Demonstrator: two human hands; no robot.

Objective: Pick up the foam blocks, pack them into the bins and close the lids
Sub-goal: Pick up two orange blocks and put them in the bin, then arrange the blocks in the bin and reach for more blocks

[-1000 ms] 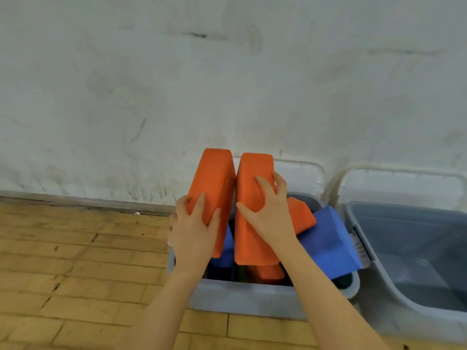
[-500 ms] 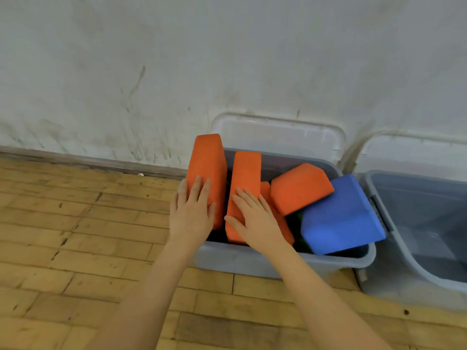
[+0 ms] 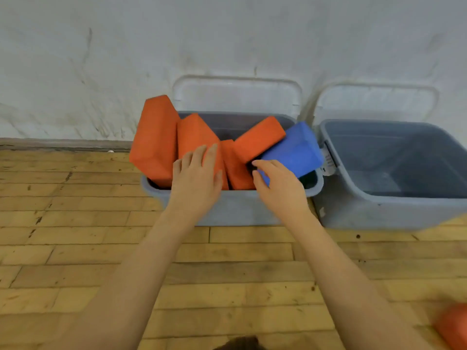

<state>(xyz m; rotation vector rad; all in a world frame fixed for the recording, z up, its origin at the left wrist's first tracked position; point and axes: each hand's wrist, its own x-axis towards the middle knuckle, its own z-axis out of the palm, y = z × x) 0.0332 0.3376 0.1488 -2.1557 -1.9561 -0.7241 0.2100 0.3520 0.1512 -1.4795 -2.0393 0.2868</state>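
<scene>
Inside left bin: orange blocks; blue block

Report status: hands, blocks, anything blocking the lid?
Left hand flat on an orange block, no grip. Right hand at the blue block, grip unclear. Blocks stick up above the left bin; lid open. Right bin holds no blocks.

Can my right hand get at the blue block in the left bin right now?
Probably yes. The right hand is already at the near corner of the blue block, which sticks up above the bin's rim with nothing covering that corner.
</scene>
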